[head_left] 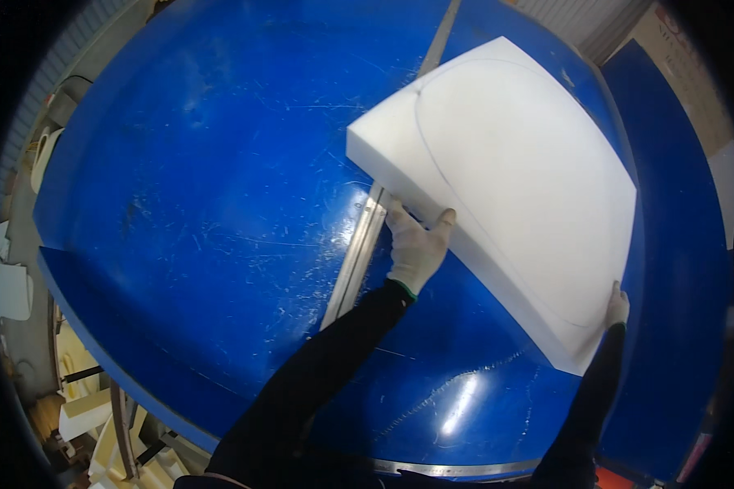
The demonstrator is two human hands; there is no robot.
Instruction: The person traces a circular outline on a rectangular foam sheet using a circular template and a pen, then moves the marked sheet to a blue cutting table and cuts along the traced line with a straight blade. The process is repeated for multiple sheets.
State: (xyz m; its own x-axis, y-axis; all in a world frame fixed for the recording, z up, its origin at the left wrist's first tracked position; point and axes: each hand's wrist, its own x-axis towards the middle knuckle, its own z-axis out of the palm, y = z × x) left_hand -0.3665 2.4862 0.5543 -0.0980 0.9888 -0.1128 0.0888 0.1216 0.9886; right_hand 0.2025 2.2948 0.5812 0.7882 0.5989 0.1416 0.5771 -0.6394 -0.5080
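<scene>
Upper right of frame: thick white foam slab (pixel 514 187) lying on blue table (pixel 204 212), curved line drawn across its top face. Left hand (pixel 416 244), white glove, at slab's near left edge, centre frame; thumb up against side, fingers tucked under edge, gripping it. Right hand (pixel 617 307), gloved too, lower right, pressed on slab's near corner; grip mostly hidden, cannot tell how closed. Black sleeves rising from lower edge. Metal rail (pixel 359 253) running across table, passing under slab. Foam offcuts (pixel 81 407) lower left, beyond table edge.
</scene>
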